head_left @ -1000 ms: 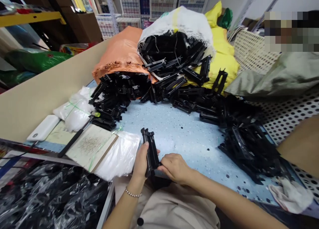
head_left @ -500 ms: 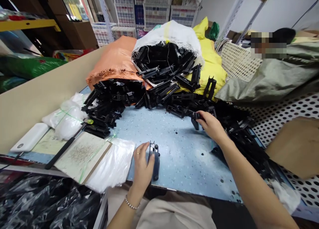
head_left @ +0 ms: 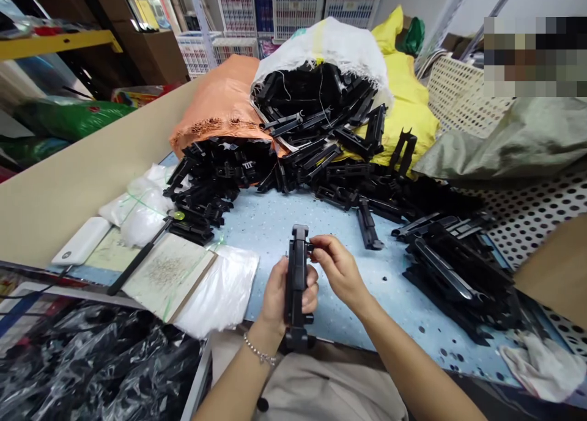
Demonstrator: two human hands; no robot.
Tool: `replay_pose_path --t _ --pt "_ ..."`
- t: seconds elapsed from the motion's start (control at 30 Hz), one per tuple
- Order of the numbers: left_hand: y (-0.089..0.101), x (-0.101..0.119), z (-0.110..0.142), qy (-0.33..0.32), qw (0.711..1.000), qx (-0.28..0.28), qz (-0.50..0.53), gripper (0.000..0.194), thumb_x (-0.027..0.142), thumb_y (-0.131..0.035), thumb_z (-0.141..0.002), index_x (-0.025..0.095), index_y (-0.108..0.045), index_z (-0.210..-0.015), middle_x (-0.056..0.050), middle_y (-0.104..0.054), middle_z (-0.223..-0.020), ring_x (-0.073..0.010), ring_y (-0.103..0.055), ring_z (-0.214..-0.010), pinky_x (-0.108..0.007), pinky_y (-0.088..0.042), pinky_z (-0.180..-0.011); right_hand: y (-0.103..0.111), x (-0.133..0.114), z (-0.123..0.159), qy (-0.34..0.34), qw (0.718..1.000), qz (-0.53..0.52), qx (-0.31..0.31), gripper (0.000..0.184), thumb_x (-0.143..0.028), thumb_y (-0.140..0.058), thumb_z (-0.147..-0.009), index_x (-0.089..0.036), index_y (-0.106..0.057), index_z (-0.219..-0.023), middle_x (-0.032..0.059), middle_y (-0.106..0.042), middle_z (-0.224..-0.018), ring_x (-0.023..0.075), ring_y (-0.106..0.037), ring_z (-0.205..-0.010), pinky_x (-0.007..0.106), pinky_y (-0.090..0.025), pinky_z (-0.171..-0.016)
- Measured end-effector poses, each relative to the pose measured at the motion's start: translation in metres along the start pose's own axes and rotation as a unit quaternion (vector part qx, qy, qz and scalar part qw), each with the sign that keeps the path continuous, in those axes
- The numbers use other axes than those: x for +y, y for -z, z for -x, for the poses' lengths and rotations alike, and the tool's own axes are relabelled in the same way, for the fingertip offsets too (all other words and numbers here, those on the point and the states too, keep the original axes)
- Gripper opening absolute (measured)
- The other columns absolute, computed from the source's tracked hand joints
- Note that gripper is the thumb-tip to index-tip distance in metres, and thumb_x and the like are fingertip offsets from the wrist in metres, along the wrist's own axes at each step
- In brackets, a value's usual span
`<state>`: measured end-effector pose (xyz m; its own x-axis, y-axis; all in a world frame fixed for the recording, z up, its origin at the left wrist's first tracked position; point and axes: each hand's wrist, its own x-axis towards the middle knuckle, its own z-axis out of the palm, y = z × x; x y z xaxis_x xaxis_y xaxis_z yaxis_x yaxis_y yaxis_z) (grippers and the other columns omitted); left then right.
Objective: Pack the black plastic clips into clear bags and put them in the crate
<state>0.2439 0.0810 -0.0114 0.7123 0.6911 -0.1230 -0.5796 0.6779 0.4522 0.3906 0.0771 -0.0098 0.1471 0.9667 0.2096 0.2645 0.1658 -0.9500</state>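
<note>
While working at the near edge of the blue table (head_left: 275, 225), faces the white sack (head_left: 337, 45), the orange sack (head_left: 222, 97) and a heap (head_left: 348, 172) spread before both. Holds one black part (head_left: 298, 268) above that edge, clamped in the left hand (head_left: 274, 296). Pinches at its right flank, near the far end, with thumb and fingertips of the right hand (head_left: 342, 271) drawn together

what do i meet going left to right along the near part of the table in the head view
White flat device, square board, translucent plastic, left hand gripping a black part, right hand, heap of black parts, whitish cloth.
</note>
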Motion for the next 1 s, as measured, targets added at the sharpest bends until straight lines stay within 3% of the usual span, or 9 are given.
replay_pose_path --t 0.13,0.37,0.43,0.53,0.67,0.77,0.83,0.9,1.0 --pt "0.008 0.001 0.006 0.051 0.996 -0.065 0.021 0.059 0.072 -0.055 -0.073 0.013 -0.054 -0.078 0.000 -0.053 -0.064 -0.0020 -0.042 -0.040 -0.011 -0.029 -0.033 -0.014 0.003 -0.005 0.004 1.000 0.019 0.010 0.019 -0.038 -0.059 -0.086 -0.023 -0.057 -0.096 0.0018 -0.062 -0.084 0.0164 -0.061 -0.073 0.032 -0.049 -0.069" --pt "0.011 0.004 0.015 -0.068 0.990 0.063 -0.110 0.036 0.036 -0.067 -0.076 0.019 -0.050 -0.103 0.002 -0.058 -0.072 -0.0091 -0.057 -0.045 -0.015 -0.041 -0.035 -0.024 0.002 -0.018 -0.184 0.939 -0.256 -0.139 0.027 -0.046 -0.059 -0.085 -0.021 -0.050 -0.082 -0.0045 -0.055 -0.063 0.0094 -0.051 -0.049 0.022 -0.042 -0.047" --pt "0.011 0.008 0.018 -0.050 0.991 0.074 -0.096 0.036 0.039 -0.066 -0.076 0.018 -0.051 -0.101 0.001 -0.059 -0.073 -0.0102 -0.059 -0.049 -0.016 -0.044 -0.038 -0.021 0.004 -0.016 -0.135 0.960 -0.194 -0.148 0.024 -0.045 -0.048 -0.092 -0.021 -0.051 -0.092 -0.0016 -0.058 -0.070 0.0115 -0.056 -0.055 0.025 -0.046 -0.052" --pt "0.014 0.014 0.023 0.001 0.993 0.091 -0.081 0.037 0.048 -0.061 -0.078 0.014 -0.055 -0.090 -0.003 -0.062 -0.071 -0.0129 -0.063 -0.053 -0.019 -0.050 -0.046 -0.011 0.006 -0.013 0.059 0.989 0.051 -0.127 0.022 -0.035 -0.042 -0.096 -0.021 -0.052 -0.111 0.0052 -0.063 -0.089 0.0160 -0.062 -0.073 0.031 -0.051 -0.064" --pt "0.019 0.022 0.027 0.085 0.992 0.089 -0.033 0.045 0.053 -0.049 -0.083 0.010 -0.059 -0.089 -0.006 -0.062 -0.068 -0.0121 -0.060 -0.048 -0.018 -0.047 -0.041 0.008 -0.003 -0.018 0.327 0.844 0.380 -0.193 0.023 -0.020 -0.038 -0.097 -0.018 -0.056 -0.112 0.0101 -0.064 -0.095 0.0196 -0.059 -0.085 0.031 -0.048 -0.068" --pt "0.017 0.029 0.029 0.151 0.985 0.063 0.059 0.043 0.052 -0.049 -0.083 0.012 -0.058 -0.098 -0.004 -0.059 -0.069 -0.0096 -0.055 -0.047 -0.014 -0.038 -0.034 0.021 -0.016 -0.027 0.429 0.730 0.451 -0.282 0.029 -0.015 -0.031 -0.098 -0.014 -0.059 -0.106 0.0087 -0.063 -0.083 0.0183 -0.056 -0.072 0.031 -0.044 -0.063" --pt "0.011 0.033 0.031 0.181 0.979 0.039 0.085 0.043 0.052 -0.048 -0.083 0.012 -0.057 -0.099 -0.003 -0.057 -0.067 -0.0087 -0.053 -0.046 -0.013 -0.034 -0.032 0.025 -0.023 -0.033 0.458 0.704 0.447 -0.308 0.031 -0.015 -0.030 -0.098 -0.012 -0.060 -0.102 0.0083 -0.062 -0.078 0.0180 -0.053 -0.068 0.031 -0.042 -0.062" --pt "0.003 0.034 0.034 0.171 0.982 0.036 0.073 0.044 0.053 -0.048 -0.083 0.013 -0.055 -0.098 -0.002 -0.056 -0.066 -0.0085 -0.052 -0.045 -0.013 -0.033 -0.032 0.024 -0.028 -0.037 0.435 0.732 0.414 -0.321 0.030 -0.022 -0.032 -0.099 -0.013 -0.061 -0.095 0.0077 -0.061 -0.075 0.0175 -0.052 -0.066 0.031 -0.041 -0.062" --pt "-0.008 0.030 0.038 0.100 0.992 0.070 -0.022 0.044 0.056 -0.048 -0.082 0.015 -0.052 -0.097 0.000 -0.055 -0.065 -0.0082 -0.051 -0.042 -0.014 -0.035 -0.031 0.012 -0.029 -0.036 0.247 0.876 0.266 -0.318 0.033 -0.041 -0.043 -0.096 -0.016 -0.059 -0.081 0.0042 -0.056 -0.069 0.0153 -0.050 -0.061 0.028 -0.040 -0.057"
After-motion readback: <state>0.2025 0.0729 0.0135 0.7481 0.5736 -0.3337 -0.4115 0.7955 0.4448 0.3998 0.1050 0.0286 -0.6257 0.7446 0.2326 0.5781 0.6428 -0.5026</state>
